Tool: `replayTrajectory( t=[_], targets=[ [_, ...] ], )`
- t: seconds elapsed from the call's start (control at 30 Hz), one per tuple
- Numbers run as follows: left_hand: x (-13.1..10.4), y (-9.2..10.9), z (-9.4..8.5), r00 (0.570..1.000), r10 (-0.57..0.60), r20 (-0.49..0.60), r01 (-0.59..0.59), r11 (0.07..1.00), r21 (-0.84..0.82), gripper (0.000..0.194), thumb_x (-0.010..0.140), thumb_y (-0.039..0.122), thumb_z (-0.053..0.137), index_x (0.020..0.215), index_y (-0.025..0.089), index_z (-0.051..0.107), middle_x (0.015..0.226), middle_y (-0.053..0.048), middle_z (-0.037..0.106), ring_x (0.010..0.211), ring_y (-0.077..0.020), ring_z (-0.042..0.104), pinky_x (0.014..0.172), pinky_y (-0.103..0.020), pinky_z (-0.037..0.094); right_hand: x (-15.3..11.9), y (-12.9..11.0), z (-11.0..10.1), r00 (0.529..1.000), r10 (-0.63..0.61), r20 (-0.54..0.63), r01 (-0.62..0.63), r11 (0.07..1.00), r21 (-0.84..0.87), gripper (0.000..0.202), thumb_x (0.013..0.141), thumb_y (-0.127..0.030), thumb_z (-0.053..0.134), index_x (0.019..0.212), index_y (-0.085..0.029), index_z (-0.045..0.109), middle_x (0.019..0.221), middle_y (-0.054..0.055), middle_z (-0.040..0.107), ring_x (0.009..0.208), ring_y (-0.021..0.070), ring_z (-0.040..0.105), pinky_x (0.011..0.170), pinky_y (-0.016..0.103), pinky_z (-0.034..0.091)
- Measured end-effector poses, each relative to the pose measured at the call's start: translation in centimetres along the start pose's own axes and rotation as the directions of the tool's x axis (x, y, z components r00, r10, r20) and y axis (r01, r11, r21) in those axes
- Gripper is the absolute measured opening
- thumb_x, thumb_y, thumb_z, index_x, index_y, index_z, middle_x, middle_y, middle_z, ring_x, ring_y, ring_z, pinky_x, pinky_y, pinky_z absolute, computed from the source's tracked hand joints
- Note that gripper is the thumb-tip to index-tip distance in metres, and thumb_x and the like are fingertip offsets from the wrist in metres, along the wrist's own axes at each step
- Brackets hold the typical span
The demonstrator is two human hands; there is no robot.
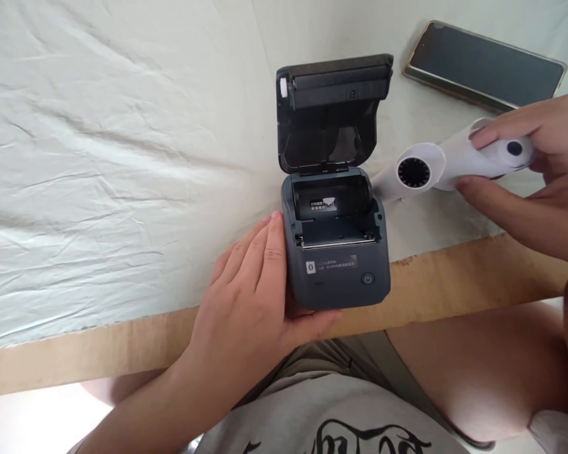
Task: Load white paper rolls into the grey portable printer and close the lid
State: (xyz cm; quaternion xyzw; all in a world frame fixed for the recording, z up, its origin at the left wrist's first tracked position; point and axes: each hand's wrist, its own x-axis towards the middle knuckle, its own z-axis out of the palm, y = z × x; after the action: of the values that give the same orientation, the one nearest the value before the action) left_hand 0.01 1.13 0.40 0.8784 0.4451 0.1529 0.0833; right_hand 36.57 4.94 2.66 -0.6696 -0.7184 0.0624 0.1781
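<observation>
A dark blue label printer (336, 274) sits at the table's front edge with its black lid (331, 120) raised. Inside, the paper bay shows a small printed sticker and no roll. My left hand (250, 290) steadies the printer, fingers along its left side and thumb across the lower front. To the right, my right hand (534, 170) grips a white paper roll (459, 154) between thumb and fingers; a dark hole shows at its end. Another white paper roll (388, 180), with a black ribbed core, lies between that roll and the printer's right side.
A smartphone (490, 66) with a dark screen lies at the back right. Pale wrinkled cloth (123, 157) covers the table, whose bare wooden edge (137, 343) runs along the front. My lap is just below that edge.
</observation>
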Motion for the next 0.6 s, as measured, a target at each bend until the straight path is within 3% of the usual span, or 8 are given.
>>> replayTrajectory(
  t=[0.13, 0.23, 0.4, 0.6],
  targets=[
    [-0.1, 0.0, 0.0, 1.000, -0.013, -0.013, 0.013, 1.000, 0.011, 0.096, 0.115, 0.075, 0.046, 0.174, 0.001, 0.033, 0.159, -0.032, 0.069, 0.152, -0.0410, 0.069, 0.123, -0.052, 0.059, 0.7, 0.1, 0.7, 1.000, -0.014, -0.017, 0.014, 0.999, 0.029, 0.070, 0.097, -0.086, 0.069, 0.145, -0.036, 0.070, 0.143, 0.009, 0.073, 0.107, 0.0232, 0.074, 0.092, 0.052, 0.059],
    [-0.1, 0.0, 0.0, 1.000, -0.009, -0.012, 0.010, 1.000, 0.007, 0.096, 0.115, 0.076, 0.045, 0.173, 0.000, 0.035, 0.160, -0.032, 0.068, 0.153, -0.0405, 0.068, 0.126, -0.051, 0.057, 0.8, 0.7, 1.5, 0.999, 0.007, -0.034, -0.005, 0.999, 0.032, 0.079, 0.090, -0.093, 0.072, 0.147, -0.039, 0.067, 0.147, 0.008, 0.068, 0.105, 0.0218, 0.072, 0.088, 0.051, 0.059],
    [-0.1, 0.2, 0.2, 1.000, -0.011, -0.020, 0.011, 1.000, -0.002, 0.094, 0.116, 0.075, 0.044, 0.174, 0.001, 0.035, 0.160, -0.030, 0.068, 0.154, -0.0390, 0.067, 0.127, -0.050, 0.056, 0.7, -0.1, 2.3, 0.999, 0.011, -0.032, -0.005, 0.983, 0.185, 0.066, 0.094, -0.077, 0.081, 0.148, -0.044, 0.062, 0.146, 0.006, 0.063, 0.093, 0.0150, 0.066, 0.076, 0.043, 0.058],
    [0.1, 0.2, 0.1, 1.000, 0.007, -0.023, -0.007, 1.000, 0.025, 0.093, 0.117, 0.074, 0.041, 0.169, -0.003, 0.040, 0.157, -0.033, 0.070, 0.152, -0.0388, 0.069, 0.124, -0.048, 0.058, 0.7, -1.7, 2.1, 0.998, -0.044, 0.039, 0.024, 0.916, 0.401, 0.070, 0.093, -0.061, 0.086, 0.152, -0.049, 0.050, 0.121, 0.004, 0.068, 0.090, 0.0146, 0.063, 0.067, 0.035, 0.050]
  ],
)
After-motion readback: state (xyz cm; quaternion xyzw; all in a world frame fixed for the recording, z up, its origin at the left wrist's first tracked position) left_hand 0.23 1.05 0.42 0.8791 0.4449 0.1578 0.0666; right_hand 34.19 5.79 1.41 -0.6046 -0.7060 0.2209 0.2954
